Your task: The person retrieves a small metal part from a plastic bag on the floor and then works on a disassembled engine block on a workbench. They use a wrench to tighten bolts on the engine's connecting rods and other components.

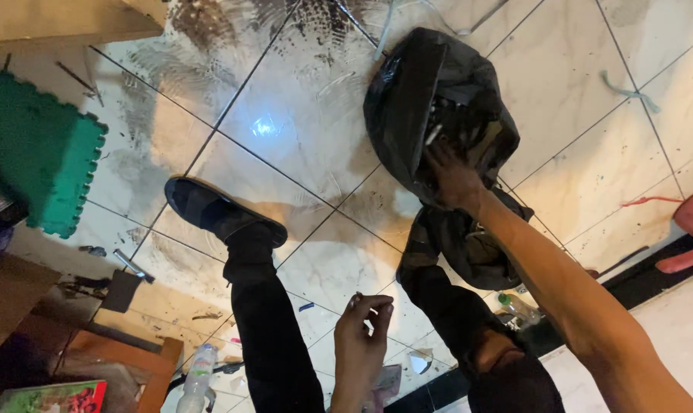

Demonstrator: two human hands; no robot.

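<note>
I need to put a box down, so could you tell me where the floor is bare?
Bare tile lies between the green mat, the shoe and the black bag, though smudged. Lower left is crowded: bottle, wooden frame, scraps.

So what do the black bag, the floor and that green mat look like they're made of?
Black bag: thin glossy plastic, judging by its crinkles and sheen. Floor: glazed, marble-look tile, likely ceramic, with grout lines, a bright reflection and dark smudges. Green mat: probably matte foam, with toothed interlocking edges.
</note>
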